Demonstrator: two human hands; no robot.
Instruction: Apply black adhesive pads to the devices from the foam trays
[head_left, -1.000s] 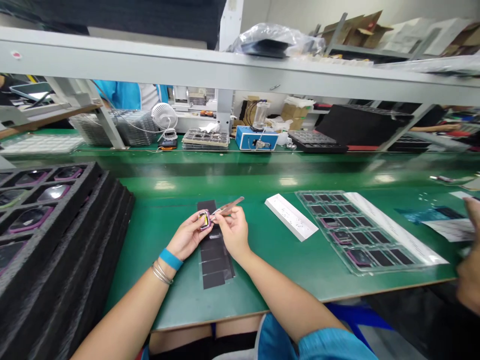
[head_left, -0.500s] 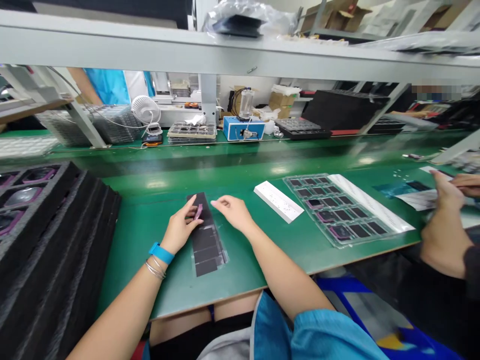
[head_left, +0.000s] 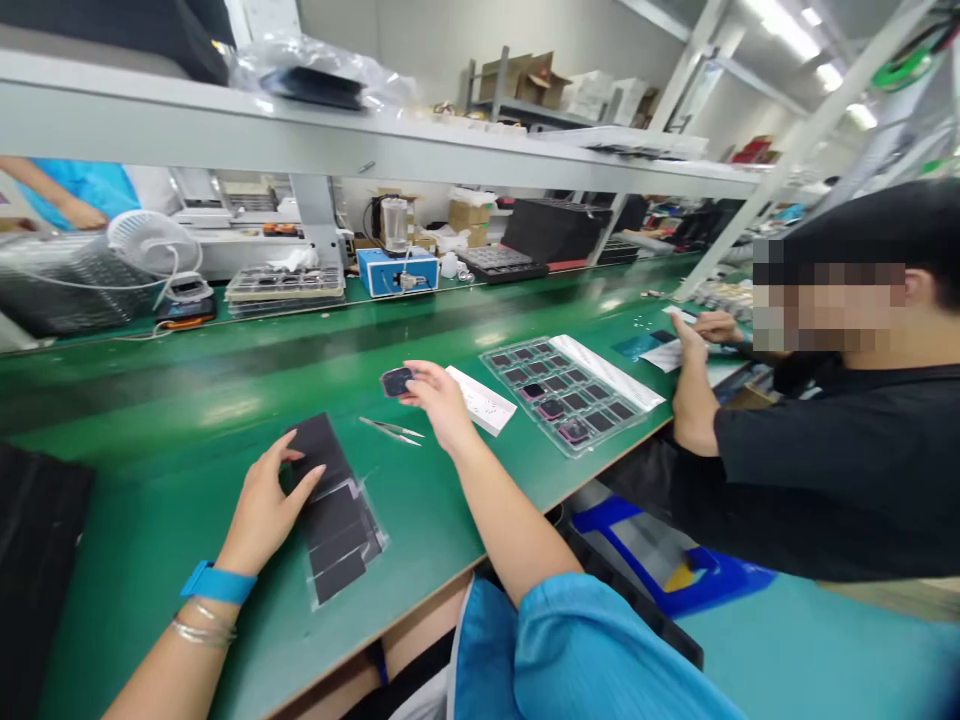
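My right hand is raised over the green table and pinches a small dark square part with a purplish rim, held toward the clear tray of several similar parts. My left hand rests with spread fingers on the top of a strip of black film pieces in a clear sleeve. Metal tweezers lie loose on the table between my two hands, touched by neither.
A white flat box lies beside the clear tray. A co-worker in black sits at the right, hands on papers. A blue device, a small fan and stacked trays line the far side under the shelf.
The camera has swung right. The small part passed from my left hand to my right, which carried it rightward. The tweezers now lie on the table. My left hand dropped onto the film strip.
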